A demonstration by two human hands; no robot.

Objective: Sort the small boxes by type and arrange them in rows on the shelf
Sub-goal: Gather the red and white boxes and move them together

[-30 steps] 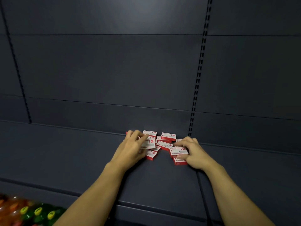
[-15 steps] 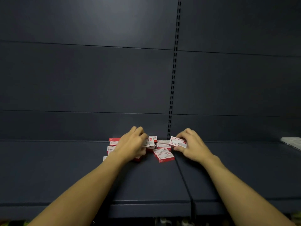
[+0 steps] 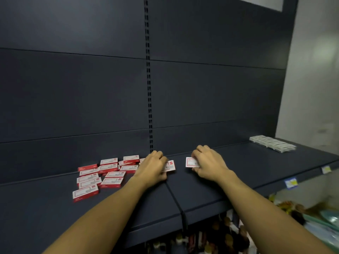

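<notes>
Several small red-and-white boxes (image 3: 102,173) lie in a loose pile on the dark shelf (image 3: 247,165), left of centre. My left hand (image 3: 153,166) sits at the pile's right edge with its fingers curled round one red-and-white box (image 3: 170,165), which pokes out to the right. My right hand (image 3: 208,164) is a little to the right, past the shelf seam, pinching another red-and-white box (image 3: 190,162) just above the shelf. A tidy row of white boxes (image 3: 272,143) lies at the far right of the shelf.
A slotted upright (image 3: 149,79) splits the dark back panel behind my hands. Price tags (image 3: 290,182) hang on the shelf's front edge at the right. Blurred goods (image 3: 220,233) fill the shelf below. A pale wall (image 3: 315,70) stands beyond the shelf's right end.
The view has swung to the right, showing the white boxes. My right hand has carried its box rightwards, away from the pile. My left hand has drawn one box out of the pile's right side.
</notes>
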